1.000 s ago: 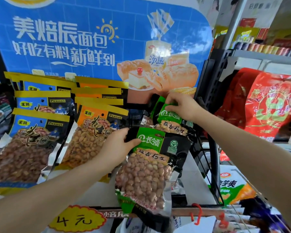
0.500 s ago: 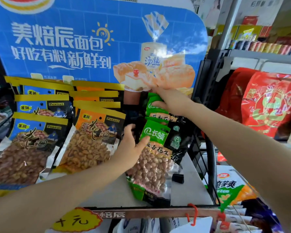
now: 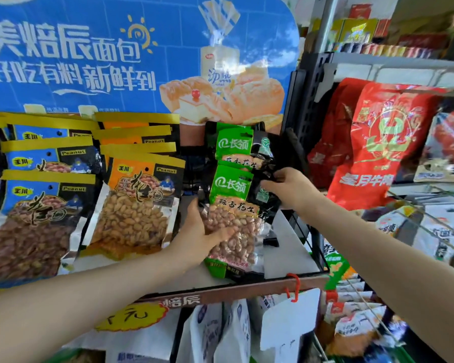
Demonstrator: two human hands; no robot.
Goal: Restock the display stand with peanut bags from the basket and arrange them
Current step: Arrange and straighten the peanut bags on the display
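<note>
Your left hand (image 3: 202,233) grips the lower left edge of the front green bag (image 3: 233,218), thumb laid across its clear window of peanuts, the other fingers tucked behind the edge. Your right hand (image 3: 286,188) pinches that same bag's black upper right corner, fingertips curled tight on the film. The bag leans back on the stand's shelf (image 3: 286,258), bottom edge resting just above the brown front rail (image 3: 233,292). Just above your right fingers, a 2nd green bag (image 3: 233,142) stands behind the 1st, overlapped by it. To the left of your left fingers stand the orange bags (image 3: 139,200), 4 in a row front to back, and further left 3 blue bags (image 3: 37,218). Behind them all rises the blue bread sign (image 3: 116,61).
</note>
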